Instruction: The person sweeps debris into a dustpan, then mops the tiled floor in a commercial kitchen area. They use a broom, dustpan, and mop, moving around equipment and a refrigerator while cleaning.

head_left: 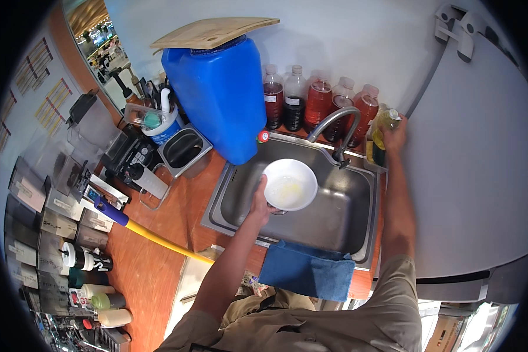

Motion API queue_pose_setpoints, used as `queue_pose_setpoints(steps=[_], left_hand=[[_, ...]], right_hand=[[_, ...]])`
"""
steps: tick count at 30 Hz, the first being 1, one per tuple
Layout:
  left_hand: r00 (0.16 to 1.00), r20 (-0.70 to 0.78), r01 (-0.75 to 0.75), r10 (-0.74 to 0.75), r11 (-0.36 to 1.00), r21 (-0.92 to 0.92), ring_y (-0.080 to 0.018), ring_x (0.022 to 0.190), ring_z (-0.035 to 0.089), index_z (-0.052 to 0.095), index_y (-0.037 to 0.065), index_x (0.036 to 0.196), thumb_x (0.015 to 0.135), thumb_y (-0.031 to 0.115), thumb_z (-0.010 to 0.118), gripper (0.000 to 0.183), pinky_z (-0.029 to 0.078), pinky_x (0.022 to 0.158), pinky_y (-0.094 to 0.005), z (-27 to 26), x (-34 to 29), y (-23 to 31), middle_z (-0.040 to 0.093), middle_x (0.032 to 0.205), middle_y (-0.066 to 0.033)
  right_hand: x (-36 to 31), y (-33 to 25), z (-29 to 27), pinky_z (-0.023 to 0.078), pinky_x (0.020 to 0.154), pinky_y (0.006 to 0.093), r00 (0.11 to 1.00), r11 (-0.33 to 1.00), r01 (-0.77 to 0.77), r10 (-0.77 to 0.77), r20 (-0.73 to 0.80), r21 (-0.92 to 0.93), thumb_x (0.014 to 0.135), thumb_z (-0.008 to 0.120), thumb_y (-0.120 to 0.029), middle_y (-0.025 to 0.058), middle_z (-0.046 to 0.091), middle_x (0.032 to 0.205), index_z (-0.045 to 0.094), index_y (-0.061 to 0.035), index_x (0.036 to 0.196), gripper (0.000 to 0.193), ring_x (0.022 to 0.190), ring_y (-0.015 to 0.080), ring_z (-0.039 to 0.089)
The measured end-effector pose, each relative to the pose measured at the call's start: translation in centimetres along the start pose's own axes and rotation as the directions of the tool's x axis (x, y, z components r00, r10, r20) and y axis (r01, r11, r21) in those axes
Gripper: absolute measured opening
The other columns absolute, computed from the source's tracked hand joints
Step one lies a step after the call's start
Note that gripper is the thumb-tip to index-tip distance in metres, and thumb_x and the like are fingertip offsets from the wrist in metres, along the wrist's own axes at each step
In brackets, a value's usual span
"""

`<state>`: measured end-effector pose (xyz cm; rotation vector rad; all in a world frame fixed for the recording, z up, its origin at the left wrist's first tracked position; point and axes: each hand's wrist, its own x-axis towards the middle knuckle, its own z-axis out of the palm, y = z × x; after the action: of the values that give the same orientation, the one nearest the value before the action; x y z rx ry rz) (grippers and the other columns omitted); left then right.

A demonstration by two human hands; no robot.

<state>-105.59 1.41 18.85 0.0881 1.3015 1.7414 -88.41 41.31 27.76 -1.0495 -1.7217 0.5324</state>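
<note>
- My left hand [260, 203] grips the white bowl [291, 184]; best held level over the sink [347, 220].
- My right hand [395, 136] wraps the yellowish bottle [381, 127]; best lifted upright.

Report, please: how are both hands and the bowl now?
Left hand holding white bowl over sink. Right hand gripping yellowish bottle. Bowl: pale yellow contents inside. Faucet just beyond, apart from bowl.
</note>
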Motion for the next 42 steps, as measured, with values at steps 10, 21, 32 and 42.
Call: queue_pose_setpoints(steps=[10, 21, 32, 42], left_hand=[[1.000, -0.022, 0.000, -0.001, 1.000, -0.031, -0.0279, 0.127, 0.054, 0.039, 0.011, 0.147, 0.095, 0.068, 0.039, 0.078, 0.042, 0.102, -0.0566, 0.4, 0.0, -1.1, 0.051, 0.143, -0.0130], [1.000, -0.004, -0.022, 0.022, 0.999, 0.025, -0.0299, 0.129, 0.051, 0.035, 0.012, 0.150, 0.094, 0.070, 0.041, 0.080, 0.039, 0.100, -0.0617, 0.8, 3.1, -2.9, 0.047, 0.146, -0.0139], [0.995, -0.097, 0.019, -0.003, 0.987, 0.161, -0.0320, 0.126, 0.052, 0.035, 0.014, 0.151, 0.092, 0.070, 0.042, 0.081, 0.046, 0.096, -0.0561, 1.0, 1.8, -2.4, 0.046, 0.144, -0.0138], [0.999, -0.030, 0.034, -0.032, 0.998, 0.059, -0.0316, 0.129, 0.048, 0.035, 0.013, 0.150, 0.089, 0.074, 0.042, 0.087, 0.044, 0.096, -0.0572, 0.3, 2.2, -3.5, 0.045, 0.145, -0.0160]], right_hand=[[2.6, 7.6, 2.4, 0.043, 0.104, 0.0439, 0.996, 0.996, 0.052, -0.047, 0.070, -0.076, 0.072, 0.082, -0.016, 0.0211, 0.059, 0.129, 0.044, -0.0094, 0.137, 0.076, 0.120, 0.0388, 0.057], [-15.3, -2.5, 1.8, 0.048, 0.089, 0.0407, 1.000, 0.968, -0.019, 0.023, -0.011, 0.249, 0.091, 0.064, -0.012, 0.0165, 0.067, 0.105, 0.067, -0.0019, 0.111, 0.023, 0.097, 0.0311, 0.063], [-22.7, -11.1, 6.2, 0.052, 0.085, 0.0436, -0.004, 0.675, 0.733, -0.115, 0.993, 0.081, 0.082, 0.061, -0.019, 0.0170, 0.071, 0.099, 0.073, -0.0048, 0.098, 0.025, 0.097, 0.0314, 0.066], [-23.2, -10.4, 8.7, 0.052, 0.086, 0.0451, 0.095, 0.684, 0.728, -0.036, 0.995, -0.045, 0.089, 0.053, -0.020, 0.0194, 0.071, 0.105, 0.073, -0.0032, 0.101, 0.028, 0.097, 0.0351, 0.068]])
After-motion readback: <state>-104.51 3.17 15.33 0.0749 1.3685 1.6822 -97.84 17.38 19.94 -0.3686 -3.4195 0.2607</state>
